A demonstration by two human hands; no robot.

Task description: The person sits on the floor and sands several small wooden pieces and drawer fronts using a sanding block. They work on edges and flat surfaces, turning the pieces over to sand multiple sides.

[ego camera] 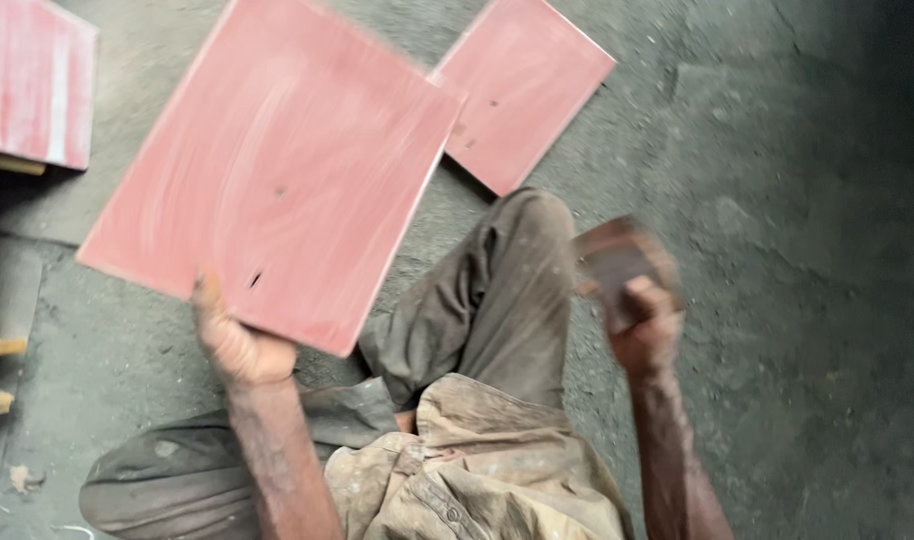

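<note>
1. at the far left a third red board (32,80) sat raised on wooden pieces, cut off by the left and top edges; a strip of bare concrete floor (797,300) lay between it and the held board.
2. the left hand (239,345) gripped the large red board (277,170) at its lower edge, thumb on the face, fingers hidden behind it. the board was tilted in the air above the floor, its top edge cut by the frame and its upper right corner overlapping a second red board (522,95).
3. that second board lay flat on the floor just beyond the person's bent knee (527,220).
4. the right hand (645,325) was closed around a small dark block (617,262), blurred, so its kind was hard to make out.
5. right of that hand the floor lay open to the frame's edge.
6. count: three red boards, one block, two hands.
</note>
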